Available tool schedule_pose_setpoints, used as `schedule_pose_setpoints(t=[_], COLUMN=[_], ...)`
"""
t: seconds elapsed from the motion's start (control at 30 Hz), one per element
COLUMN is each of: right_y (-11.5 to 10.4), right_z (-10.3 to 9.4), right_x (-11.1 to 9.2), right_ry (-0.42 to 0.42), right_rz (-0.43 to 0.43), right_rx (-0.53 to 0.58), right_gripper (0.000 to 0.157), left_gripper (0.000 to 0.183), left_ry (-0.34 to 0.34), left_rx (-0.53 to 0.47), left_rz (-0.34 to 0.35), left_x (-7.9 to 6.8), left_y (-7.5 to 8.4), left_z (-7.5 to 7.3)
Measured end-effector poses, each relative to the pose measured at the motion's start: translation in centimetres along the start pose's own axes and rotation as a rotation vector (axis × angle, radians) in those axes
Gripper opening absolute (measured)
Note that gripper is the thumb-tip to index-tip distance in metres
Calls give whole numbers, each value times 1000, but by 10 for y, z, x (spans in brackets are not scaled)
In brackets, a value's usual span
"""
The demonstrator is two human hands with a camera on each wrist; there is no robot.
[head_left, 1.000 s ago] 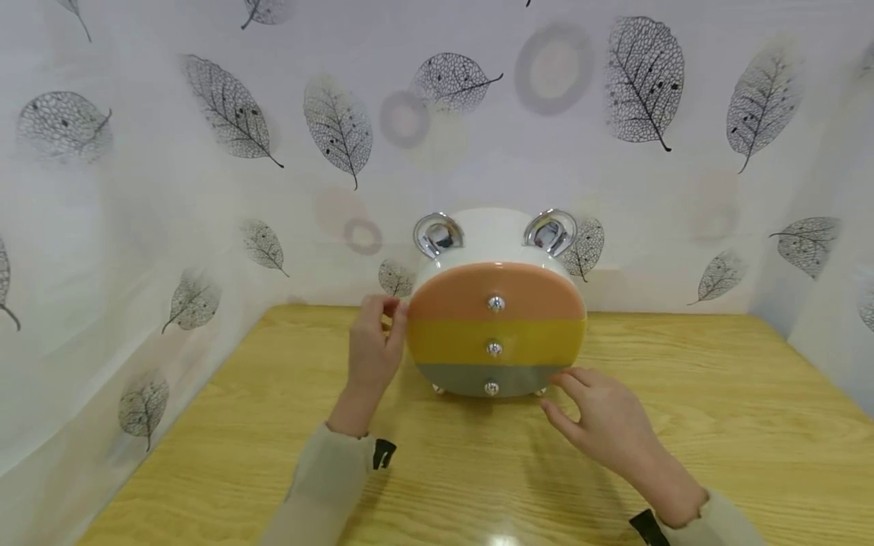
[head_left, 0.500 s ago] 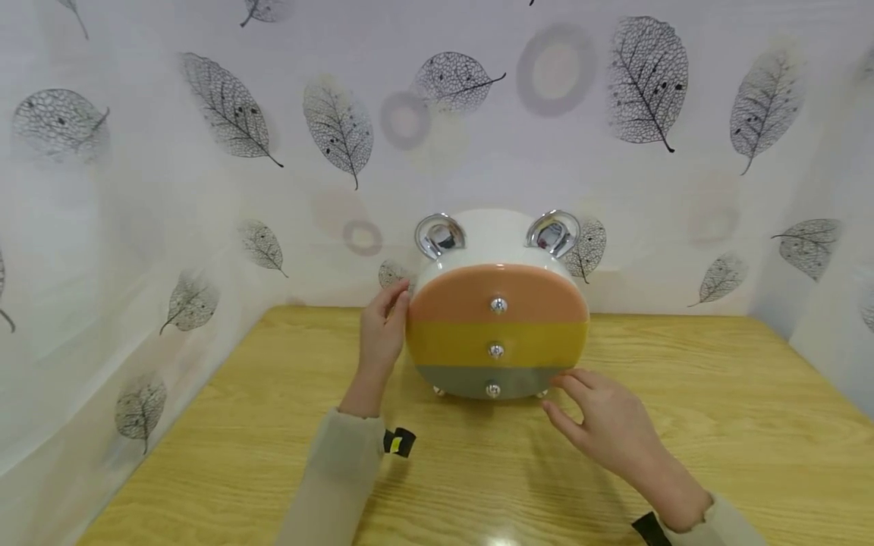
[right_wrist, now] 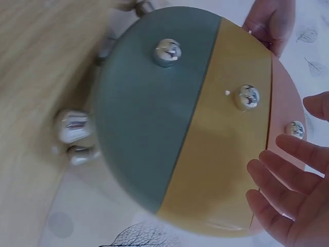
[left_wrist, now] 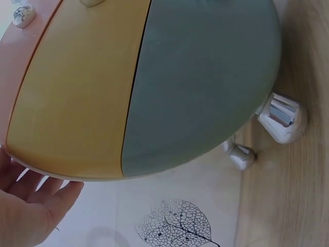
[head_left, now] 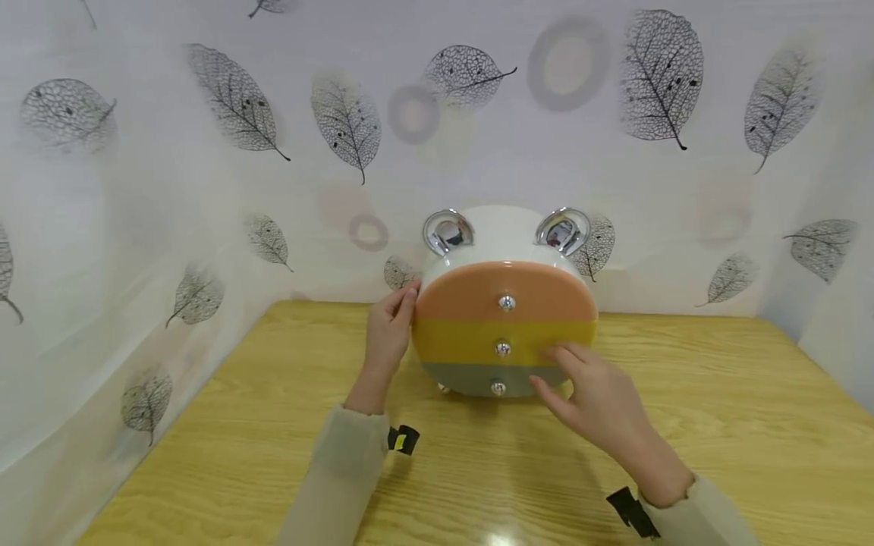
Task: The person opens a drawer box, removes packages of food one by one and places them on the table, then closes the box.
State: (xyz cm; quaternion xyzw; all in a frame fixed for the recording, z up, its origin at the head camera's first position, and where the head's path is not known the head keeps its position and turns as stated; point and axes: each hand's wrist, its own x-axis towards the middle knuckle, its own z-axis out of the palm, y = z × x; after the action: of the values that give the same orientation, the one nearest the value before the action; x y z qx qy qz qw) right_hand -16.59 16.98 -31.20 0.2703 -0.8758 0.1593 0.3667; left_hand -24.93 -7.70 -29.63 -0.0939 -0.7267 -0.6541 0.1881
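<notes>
A rounded white drawer box (head_left: 501, 227) stands on the table. Its front has an orange drawer (head_left: 457, 294), a yellow drawer (head_left: 454, 341) and a grey-green drawer (head_left: 457, 374), each with a silver knob; all three sit flush. My left hand (head_left: 388, 334) touches the box's left side near the orange drawer; in the left wrist view its fingers (left_wrist: 64, 199) reach along the side, partly hidden behind the front edge. My right hand (head_left: 604, 402), fingers spread and slightly bent, hovers before the lower right of the front, holding nothing.
Two silver ear-shaped rings (head_left: 448, 231) top the box, and silver feet (left_wrist: 282, 118) lift it off the wooden table (head_left: 239, 440). A pale leaf-printed cloth (head_left: 492, 152) rises close behind the box and along both sides.
My left hand has moved up and in against the box's left side. My right hand has risen from the lower right edge to before the yellow and grey-green drawers. The view has shifted slightly.
</notes>
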Motion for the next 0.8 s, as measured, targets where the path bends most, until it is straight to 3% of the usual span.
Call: schedule_pose_setpoints(t=[0.2, 0.53, 0.8], right_y=[-7, -21, -24], right_z=[0, 3, 18], right_x=[22, 55, 65], right_ry=[74, 207, 320], right_rz=[23, 71, 42], right_rx=[59, 195, 111], right_gripper=[33, 30, 30], left_gripper=[28, 29, 28], left_ry=[-4, 11, 21], left_rx=[-1, -5, 68], left_rz=[-21, 12, 76], left_x=[-8, 3, 5], left_y=[20, -8, -12], left_z=[1, -1, 0])
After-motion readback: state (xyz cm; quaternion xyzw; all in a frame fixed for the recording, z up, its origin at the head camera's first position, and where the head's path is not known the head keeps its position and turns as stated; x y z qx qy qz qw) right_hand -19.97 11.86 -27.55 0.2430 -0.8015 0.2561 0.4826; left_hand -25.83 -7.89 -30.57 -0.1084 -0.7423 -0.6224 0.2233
